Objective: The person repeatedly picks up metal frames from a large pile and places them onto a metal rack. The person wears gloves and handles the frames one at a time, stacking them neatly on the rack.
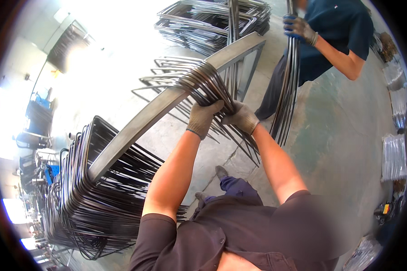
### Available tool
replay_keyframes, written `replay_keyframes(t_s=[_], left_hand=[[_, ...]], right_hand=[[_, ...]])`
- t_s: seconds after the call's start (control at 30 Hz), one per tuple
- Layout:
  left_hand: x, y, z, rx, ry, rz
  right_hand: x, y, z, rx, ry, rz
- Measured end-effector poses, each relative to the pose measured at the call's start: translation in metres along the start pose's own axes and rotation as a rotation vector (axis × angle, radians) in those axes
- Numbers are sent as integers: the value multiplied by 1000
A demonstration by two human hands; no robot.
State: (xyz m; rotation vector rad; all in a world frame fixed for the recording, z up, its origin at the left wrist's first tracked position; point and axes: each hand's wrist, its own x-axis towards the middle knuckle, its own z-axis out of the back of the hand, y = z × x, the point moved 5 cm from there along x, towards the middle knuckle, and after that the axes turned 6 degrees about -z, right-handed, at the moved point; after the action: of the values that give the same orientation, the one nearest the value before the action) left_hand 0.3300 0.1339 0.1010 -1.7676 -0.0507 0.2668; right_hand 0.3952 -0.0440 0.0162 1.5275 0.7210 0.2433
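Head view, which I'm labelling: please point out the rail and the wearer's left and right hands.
Rail [141, 124]: head view, bare upper face.
Left hand [203, 118]: head view, gloved middle.
Right hand [243, 118]: head view, gloved middle.

Both arms [176, 171] reach forward, left hand [204, 118] and right hand [242, 119] nearly together — fingers [217, 106] seemingly curled, partly hidden.

Legible text: none. Small pale mark [335, 7] on the chest of the co-worker's dark blue shirt [325, 40], near the upper edge of the head view; too small to make out whether letter or emblem. Small yellow patch [386, 208] on a black object [380, 217] at the far right; cannot tell whether it is a label, and any characters on it are unresolved at this size.
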Motion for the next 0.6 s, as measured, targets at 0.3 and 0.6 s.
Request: replay_keyframes(t_s=[0.3, 0.6], left_hand=[[-93, 47, 42, 334, 10, 12], [-325, 56, 237, 389, -884, -6]], right_hand=[[-13, -6, 42, -284, -168, 88], [-135, 26, -108, -496, -499, 278]])
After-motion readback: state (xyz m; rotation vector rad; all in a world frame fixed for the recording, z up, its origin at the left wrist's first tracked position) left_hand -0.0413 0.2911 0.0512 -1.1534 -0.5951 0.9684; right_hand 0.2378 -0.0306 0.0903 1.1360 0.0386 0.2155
